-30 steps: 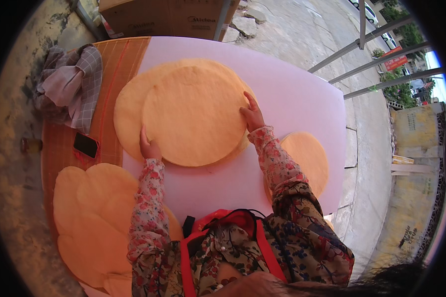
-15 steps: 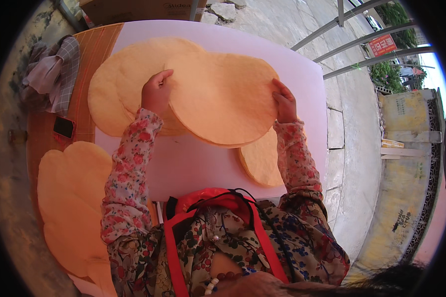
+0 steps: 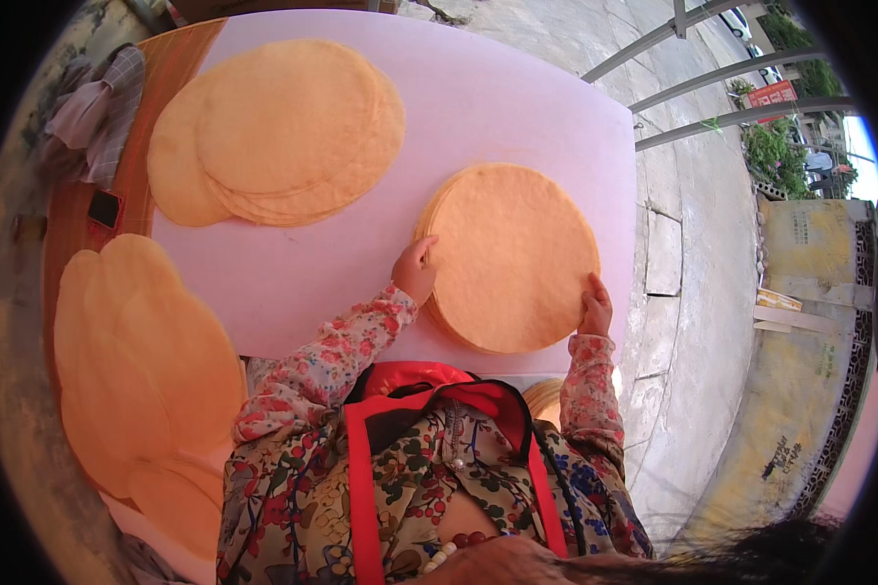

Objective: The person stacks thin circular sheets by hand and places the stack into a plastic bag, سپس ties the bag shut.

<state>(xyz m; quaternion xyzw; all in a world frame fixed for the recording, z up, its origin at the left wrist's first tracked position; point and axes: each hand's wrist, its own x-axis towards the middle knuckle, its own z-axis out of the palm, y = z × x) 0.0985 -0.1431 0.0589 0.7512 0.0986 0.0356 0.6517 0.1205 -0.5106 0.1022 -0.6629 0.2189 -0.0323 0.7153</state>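
A thin round yellow-orange flatbread [image 3: 512, 258] lies on top of a stack of similar ones at the right of the pale pink tabletop [image 3: 293, 283]. My left hand [image 3: 417, 269] pinches its left edge, fingers closed. On the opposite side, my right hand [image 3: 596, 307] is closed on the right edge. Whether lower layers are also gripped cannot be seen. Farther off to the left sits a loosely fanned pile of round flatbreads [image 3: 293, 117].
At the lower left is another overlapping flatbread pile [image 3: 146, 370]. A few stacked edges [image 3: 546, 398] show beside my right forearm. A phone [image 3: 104, 208] and a bundled cloth [image 3: 98, 117] lie along the left side. Metal rails [image 3: 741, 117] stand beyond the table's right edge.
My hands have moved right and nearer with the flatbread, from over the far-left pile onto the right stack. It now lies flat there. The view has shifted slightly.
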